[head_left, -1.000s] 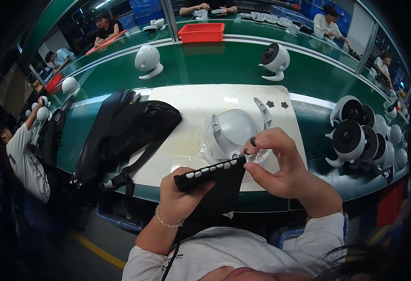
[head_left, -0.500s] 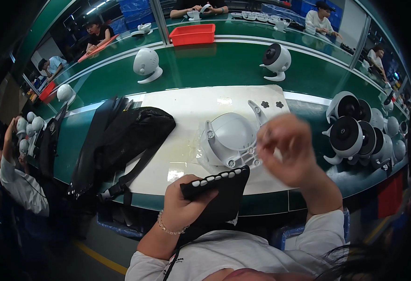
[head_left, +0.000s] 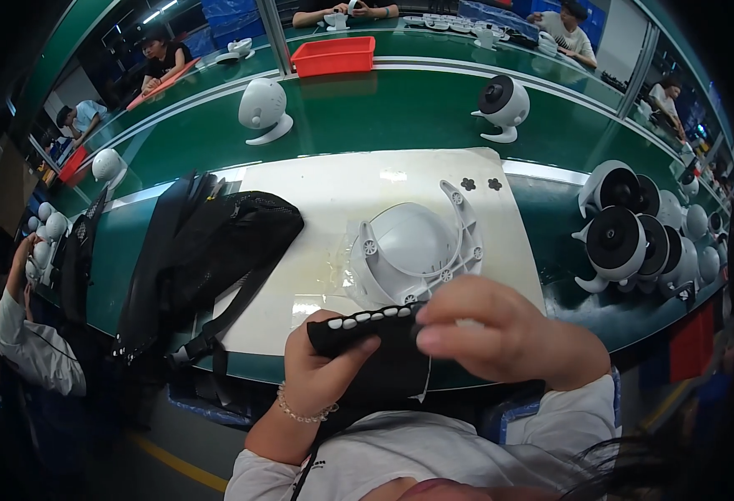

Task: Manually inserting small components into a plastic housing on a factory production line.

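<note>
My left hand (head_left: 317, 377) is closed round the edge of a black flexible sheet (head_left: 393, 367), thumb on the near side. A row of small white oval pads (head_left: 368, 317) lines the sheet's upper edge. My right hand (head_left: 505, 334) has its thumb and fingers drawn together at the right end of that row; whatever lies between the fingertips is hidden. Just beyond my hands sits a rounded white plastic shell (head_left: 408, 236) with a curved base frame (head_left: 471, 230). Round ribbed sockets show on the frame. Clear plastic film (head_left: 346, 271) lies beneath its left side.
A pale mat (head_left: 333, 175) covers the bench, two dark flower-shaped pieces (head_left: 481, 184) on its far right. Black mesh bags (head_left: 216, 242) lie left. Several white-and-black round devices (head_left: 617, 242) crowd the right; more stand behind. A red bin (head_left: 333, 57) and co-workers are across the bench.
My right hand has come down and toward me from beside the white base frame to the right end of the sheet. The left hand has shifted slightly left with the sheet.
</note>
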The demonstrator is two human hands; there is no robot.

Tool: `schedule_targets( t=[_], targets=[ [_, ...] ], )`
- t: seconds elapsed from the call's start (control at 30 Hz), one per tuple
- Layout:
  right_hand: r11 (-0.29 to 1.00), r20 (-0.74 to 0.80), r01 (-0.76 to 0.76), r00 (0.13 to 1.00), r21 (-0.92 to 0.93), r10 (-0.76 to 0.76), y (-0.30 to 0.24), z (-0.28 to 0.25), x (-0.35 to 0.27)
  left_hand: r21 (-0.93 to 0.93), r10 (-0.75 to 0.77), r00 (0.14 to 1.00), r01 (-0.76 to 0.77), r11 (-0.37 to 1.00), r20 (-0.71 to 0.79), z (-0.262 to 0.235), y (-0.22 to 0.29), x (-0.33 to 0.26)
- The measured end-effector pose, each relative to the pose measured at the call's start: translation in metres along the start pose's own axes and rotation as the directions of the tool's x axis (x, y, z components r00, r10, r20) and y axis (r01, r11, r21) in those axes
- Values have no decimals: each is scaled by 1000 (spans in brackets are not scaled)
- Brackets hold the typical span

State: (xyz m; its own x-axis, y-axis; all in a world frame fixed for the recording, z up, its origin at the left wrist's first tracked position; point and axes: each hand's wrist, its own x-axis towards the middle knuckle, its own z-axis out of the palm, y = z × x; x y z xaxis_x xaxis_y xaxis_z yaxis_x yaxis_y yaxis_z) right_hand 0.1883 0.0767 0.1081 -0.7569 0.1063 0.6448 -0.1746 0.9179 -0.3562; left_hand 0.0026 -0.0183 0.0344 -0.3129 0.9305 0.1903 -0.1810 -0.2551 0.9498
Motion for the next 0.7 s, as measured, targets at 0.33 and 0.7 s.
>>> schedule_targets(
  t=[0.33, 0.7],
  targets=[
    [877, -500, -284, 734, 386, 458, 72, -17, -3, 233, 413, 805, -538, 810, 426, 6, -8, 13],
    [729, -286, -564, 678, 388, 677, 65, -23, 2, 434, 555, 654, -756, 490, 514, -1, -32, 18]
  ],
)
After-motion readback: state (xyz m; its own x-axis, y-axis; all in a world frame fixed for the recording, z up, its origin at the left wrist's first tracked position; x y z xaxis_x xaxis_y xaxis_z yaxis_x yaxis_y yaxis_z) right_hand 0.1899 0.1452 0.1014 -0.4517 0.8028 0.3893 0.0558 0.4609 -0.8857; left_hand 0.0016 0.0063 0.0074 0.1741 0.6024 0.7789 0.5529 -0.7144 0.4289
